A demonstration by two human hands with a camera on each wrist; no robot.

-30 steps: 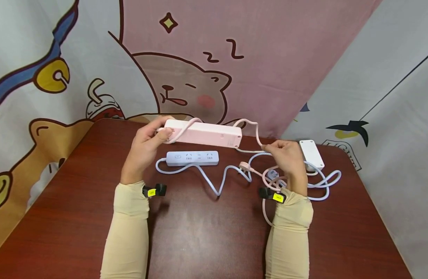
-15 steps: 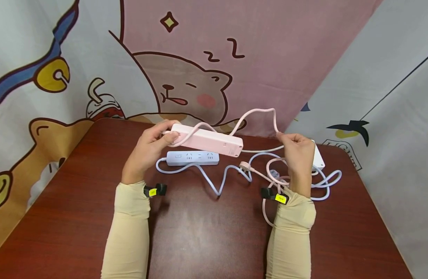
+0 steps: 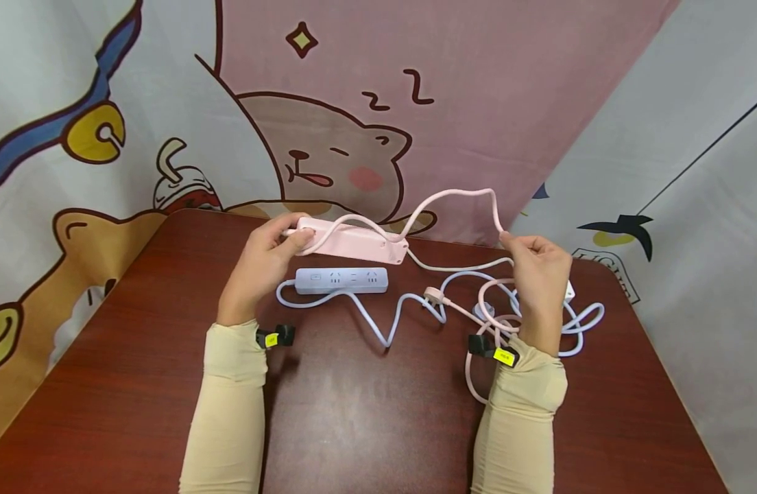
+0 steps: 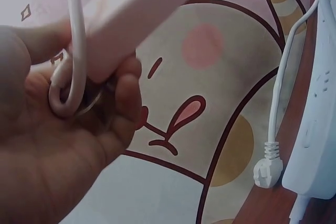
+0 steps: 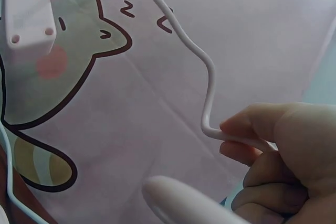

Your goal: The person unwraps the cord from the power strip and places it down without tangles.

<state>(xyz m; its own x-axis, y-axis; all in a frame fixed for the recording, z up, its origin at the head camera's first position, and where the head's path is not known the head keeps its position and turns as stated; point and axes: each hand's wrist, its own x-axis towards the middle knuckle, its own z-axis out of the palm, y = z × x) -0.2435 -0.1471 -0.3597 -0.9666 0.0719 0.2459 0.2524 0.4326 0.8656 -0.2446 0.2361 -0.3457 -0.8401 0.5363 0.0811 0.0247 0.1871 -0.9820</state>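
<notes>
A pink power strip (image 3: pixel 354 245) is held up over the far part of the table, its back with screw holes facing me. My left hand (image 3: pixel 255 264) grips its left end, thumb in front. In the left wrist view, the pink cord (image 4: pixel 77 51) bends in a tight loop beside the palm where it leaves the strip. From there the cord runs across the strip's back and arcs up to the right. My right hand (image 3: pixel 539 281) pinches this cord between thumb and forefinger; the right wrist view shows the bent cord (image 5: pixel 210 82) entering the pinch.
A light blue power strip (image 3: pixel 341 281) lies on the table below the pink one, its cord (image 3: pixel 369 326) winding right. A pink plug (image 3: pixel 436 296) and tangled cords lie near my right wrist. A white power strip (image 3: pixel 570 292) is mostly hidden behind my right hand.
My right hand has moved right, drawing the pink cord into a longer, higher arc. The pink strip dipped, then shifted back left and up, in my left hand.
</notes>
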